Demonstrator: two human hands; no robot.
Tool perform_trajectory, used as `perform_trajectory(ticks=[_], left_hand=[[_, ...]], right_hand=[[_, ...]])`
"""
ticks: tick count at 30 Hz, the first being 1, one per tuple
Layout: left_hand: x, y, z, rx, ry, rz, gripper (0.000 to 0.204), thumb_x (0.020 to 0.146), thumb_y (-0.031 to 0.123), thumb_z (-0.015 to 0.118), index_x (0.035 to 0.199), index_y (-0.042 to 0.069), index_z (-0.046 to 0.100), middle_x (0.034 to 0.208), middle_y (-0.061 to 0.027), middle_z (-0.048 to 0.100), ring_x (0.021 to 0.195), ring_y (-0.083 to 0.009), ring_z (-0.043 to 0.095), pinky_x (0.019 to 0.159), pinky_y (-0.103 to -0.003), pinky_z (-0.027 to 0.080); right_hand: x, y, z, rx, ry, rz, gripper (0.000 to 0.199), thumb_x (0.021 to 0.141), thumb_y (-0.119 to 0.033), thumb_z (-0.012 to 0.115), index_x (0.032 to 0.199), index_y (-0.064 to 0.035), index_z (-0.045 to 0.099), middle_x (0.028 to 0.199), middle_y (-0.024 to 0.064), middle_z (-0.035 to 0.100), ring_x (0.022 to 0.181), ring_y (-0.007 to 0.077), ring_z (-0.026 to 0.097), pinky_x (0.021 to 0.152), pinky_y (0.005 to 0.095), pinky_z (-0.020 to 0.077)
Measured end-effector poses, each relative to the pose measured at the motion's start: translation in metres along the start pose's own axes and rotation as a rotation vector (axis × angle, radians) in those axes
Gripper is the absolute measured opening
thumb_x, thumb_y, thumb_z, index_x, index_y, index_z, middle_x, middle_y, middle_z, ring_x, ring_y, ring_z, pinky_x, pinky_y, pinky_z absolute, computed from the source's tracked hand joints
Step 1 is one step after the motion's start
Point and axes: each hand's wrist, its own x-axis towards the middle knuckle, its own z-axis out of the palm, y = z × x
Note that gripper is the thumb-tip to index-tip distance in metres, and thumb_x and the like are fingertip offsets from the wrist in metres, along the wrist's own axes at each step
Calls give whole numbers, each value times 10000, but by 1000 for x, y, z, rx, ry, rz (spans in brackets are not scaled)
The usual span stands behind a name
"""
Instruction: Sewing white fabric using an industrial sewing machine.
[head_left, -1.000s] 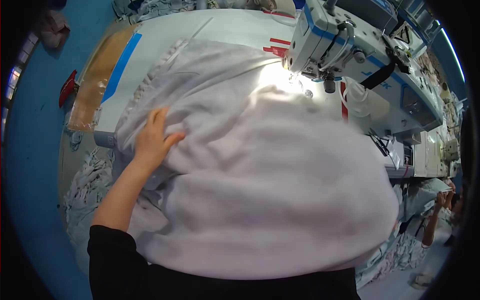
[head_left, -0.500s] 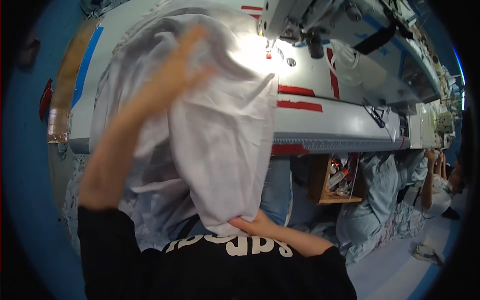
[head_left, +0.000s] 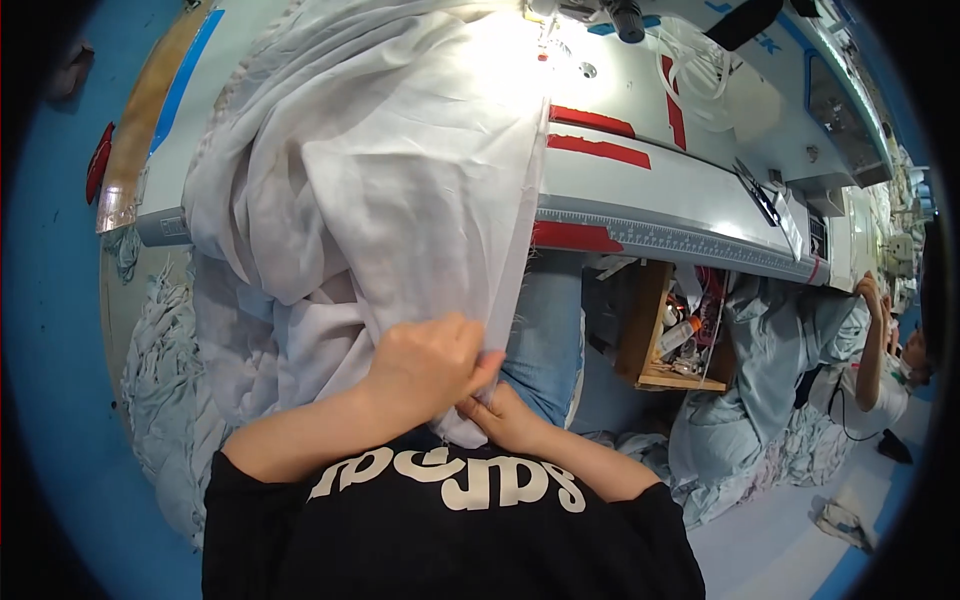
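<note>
A large piece of pale grey-white fabric point(head_left: 400, 210) runs from the lit needle area of the sewing machine point(head_left: 625, 20) down over the table edge into my lap. Close to my chest, my left hand point(head_left: 435, 365) is closed on the fabric's near right edge, knuckles up. Just below and to the right, my right hand point(head_left: 505, 415) pinches the same edge near its lower end. The two hands are nearly touching. Loose threads fringe the fabric's right edge. Folds of cloth bunch up on the left.
Thread snips point(head_left: 757, 193) lie on the table's right, beyond red tape strips point(head_left: 600, 150) and a ruler strip point(head_left: 690, 240). An open wooden drawer point(head_left: 685, 380) holds small items under the table. Cloth heaps point(head_left: 165, 370) sit at the left; a co-worker point(head_left: 870, 380) is at the right.
My left hand has come down from the upper part of the fabric to its near edge, beside my right hand. The fabric lies flatter toward the needle. The view has shifted slightly.
</note>
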Motion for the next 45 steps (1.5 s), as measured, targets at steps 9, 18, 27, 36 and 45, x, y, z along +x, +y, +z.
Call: perform_trajectory(ticks=[9,18,27,36,45], left_hand=[[-6,9,21,-32,107,-50,273,830,234,716,690,88,533,587,-61,556,494,-259,598,437,-362,450],[-7,5,14,-41,93,57,227,868,202,669,708,95,548,587,-47,574,500,-246,613,445,-364,459],[18,7,29,-118,-168,143,171,792,219,689,688,107,614,573,-84,622,502,-258,632,457,-385,480],[121,-39,-26,-261,45,-78,99,862,173,624,853,74,628,801,-149,656,708,-357,639,632,-443,514],[289,-183,-15,-18,607,-157,263,880,319,693,943,75,615,792,-122,687,733,-335,667,668,-443,521]], right_hand=[[-7,2,4,-123,160,-138,353,1023,-261,522,889,49,623,683,225,602,629,390,574,619,428,474],[-15,5,1,-159,103,9,332,1008,-219,538,850,59,626,669,245,592,611,431,581,581,447,473],[-10,-56,-35,-869,-275,-94,154,815,-191,674,779,-42,659,701,141,656,614,360,636,564,452,508],[52,-66,-123,-1052,57,-829,230,748,-61,653,964,1,705,1147,140,687,1139,269,648,996,441,511],[66,-84,-130,-933,16,-707,242,788,-38,629,1014,20,697,1135,146,685,1163,268,637,1018,410,503]])
